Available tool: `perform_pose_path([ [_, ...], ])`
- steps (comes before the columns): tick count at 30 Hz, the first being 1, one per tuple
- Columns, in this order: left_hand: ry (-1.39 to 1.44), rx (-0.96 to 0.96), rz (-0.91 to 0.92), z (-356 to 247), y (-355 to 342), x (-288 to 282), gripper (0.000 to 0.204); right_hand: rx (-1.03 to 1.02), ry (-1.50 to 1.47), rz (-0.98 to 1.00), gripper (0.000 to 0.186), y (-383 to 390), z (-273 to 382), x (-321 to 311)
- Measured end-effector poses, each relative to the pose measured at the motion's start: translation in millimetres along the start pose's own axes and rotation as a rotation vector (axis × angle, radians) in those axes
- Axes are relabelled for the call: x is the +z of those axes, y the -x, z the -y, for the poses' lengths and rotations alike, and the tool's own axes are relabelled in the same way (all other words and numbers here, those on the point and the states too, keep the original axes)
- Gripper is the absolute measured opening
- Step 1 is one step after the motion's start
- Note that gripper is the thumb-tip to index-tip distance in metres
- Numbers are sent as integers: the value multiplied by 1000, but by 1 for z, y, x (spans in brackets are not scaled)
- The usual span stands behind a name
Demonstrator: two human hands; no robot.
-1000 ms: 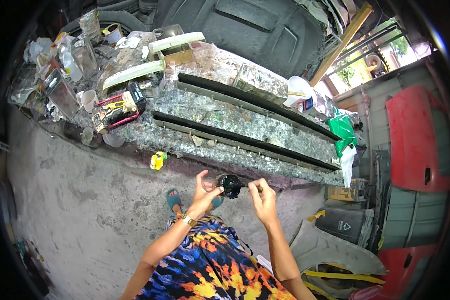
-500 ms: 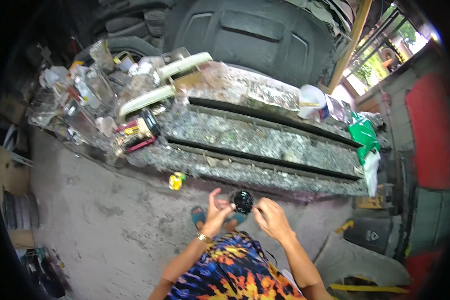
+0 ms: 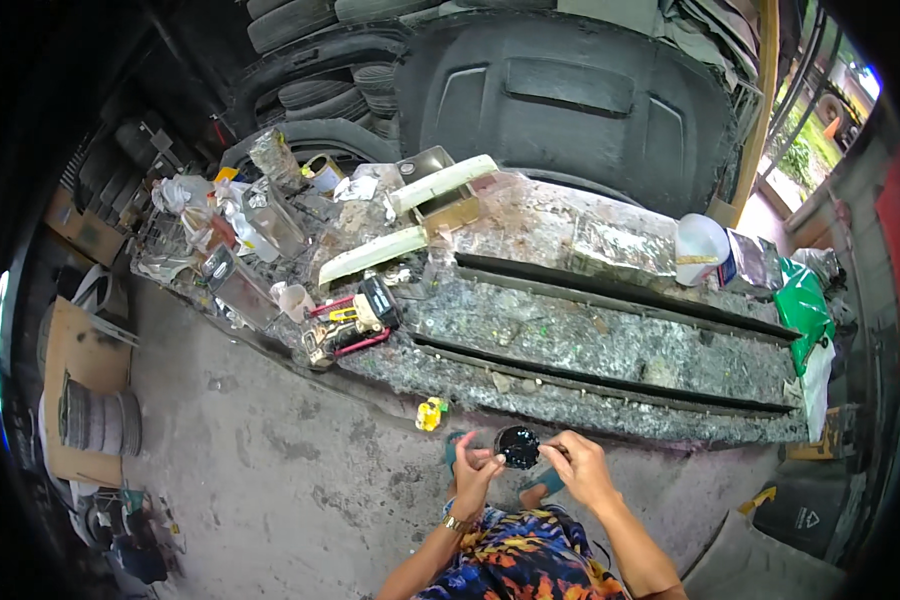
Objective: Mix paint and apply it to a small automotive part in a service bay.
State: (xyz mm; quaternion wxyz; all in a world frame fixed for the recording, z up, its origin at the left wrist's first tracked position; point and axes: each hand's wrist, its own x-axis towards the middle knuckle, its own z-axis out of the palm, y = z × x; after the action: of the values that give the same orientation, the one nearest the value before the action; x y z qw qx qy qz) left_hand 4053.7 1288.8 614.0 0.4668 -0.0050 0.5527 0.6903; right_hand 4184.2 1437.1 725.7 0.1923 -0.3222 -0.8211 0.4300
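Note:
Below the bench's near edge, my left hand grips a small cup of glossy black substance. My right hand is pinched at the cup's right side; whatever it holds is too small to make out. A yellow object sits at the edge of the stained bench, a little left of the cup. Two long dark rails lie along the bench, the rear and the front. A cordless power tool lies to their left.
Cluttered containers, pale strips, a white bucket and a green bag occupy the bench. A black car hood stands behind it. Cardboard and tyres are on the left; a grey panel is lower right.
The view has swung left and up, so bench and hands appear lower and farther right, with more of the left side showing. Both hands remain at the cup; the right wrist looks more bent.

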Motion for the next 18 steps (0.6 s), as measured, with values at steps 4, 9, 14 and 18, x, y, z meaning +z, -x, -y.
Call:
perform_pose_path([
  [4,-5,37,-56,-18,-23,-29,72,295,-298,-51,14,-24,-15,46],
  [9,-67,85,-110,-48,-62,-76,73,564,-667,-91,14,-57,-10,88],
  [14,-42,124,-173,-79,-99,-105,74,503,-806,-189,15,-94,-20,130],
  [18,7,84,-184,-90,-119,-124,72,503,-854,-252,16,-118,-17,155],
])
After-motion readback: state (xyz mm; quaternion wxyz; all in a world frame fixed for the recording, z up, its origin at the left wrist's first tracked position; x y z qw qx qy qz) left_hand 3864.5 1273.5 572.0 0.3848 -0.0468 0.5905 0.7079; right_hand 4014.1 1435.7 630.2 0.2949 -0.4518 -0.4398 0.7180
